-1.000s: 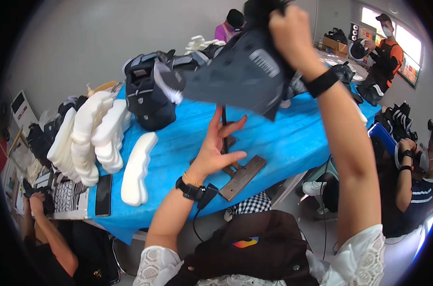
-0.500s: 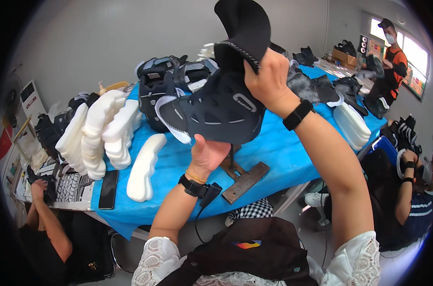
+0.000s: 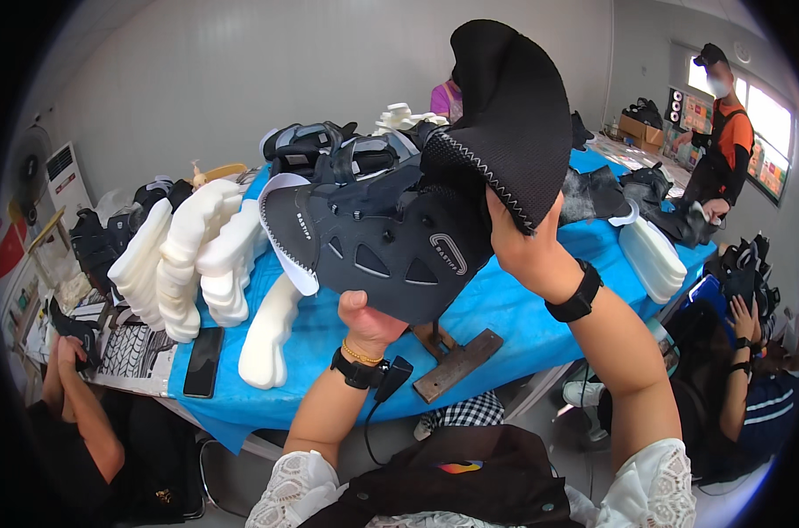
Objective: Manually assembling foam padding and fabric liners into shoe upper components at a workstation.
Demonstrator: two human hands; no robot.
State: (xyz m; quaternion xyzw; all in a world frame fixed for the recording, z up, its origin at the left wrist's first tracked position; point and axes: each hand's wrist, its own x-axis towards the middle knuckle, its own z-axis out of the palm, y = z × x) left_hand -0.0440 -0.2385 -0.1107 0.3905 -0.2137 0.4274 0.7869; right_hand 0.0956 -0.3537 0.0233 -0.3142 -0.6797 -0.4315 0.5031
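Note:
A dark shoe upper (image 3: pixel 355 251) with a white-edged toe is held up over the table, its toe to the left. My left hand (image 3: pixel 373 324) grips its lower edge, thumb in front, fingers hidden behind it. A black mesh lining (image 3: pixel 522 106) with a pale zigzag-stitched edge stands flared up from its opening. My right hand (image 3: pixel 531 251) is closed on the upper at the lower end of this lining; its fingertips are partly hidden. Beneath the upper, a metal shoemaker's stand (image 3: pixel 459 365) rests near the table's front edge.
Stacks of white foam shoe inserts (image 3: pixel 184 255) and a phone (image 3: pixel 203 363) lie left on the blue-covered table (image 3: pixel 329 383). More inserts (image 3: pixel 652 260) lie right. Dark shoe uppers (image 3: pixel 316 145) are piled behind. People work at left (image 3: pixel 87 414), right (image 3: pixel 760 400) and far right (image 3: pixel 725 145).
The shoe upper has turned and come lower, showing more of its side. Its lining has swung right and down with my right hand. A person in purple now shows behind.

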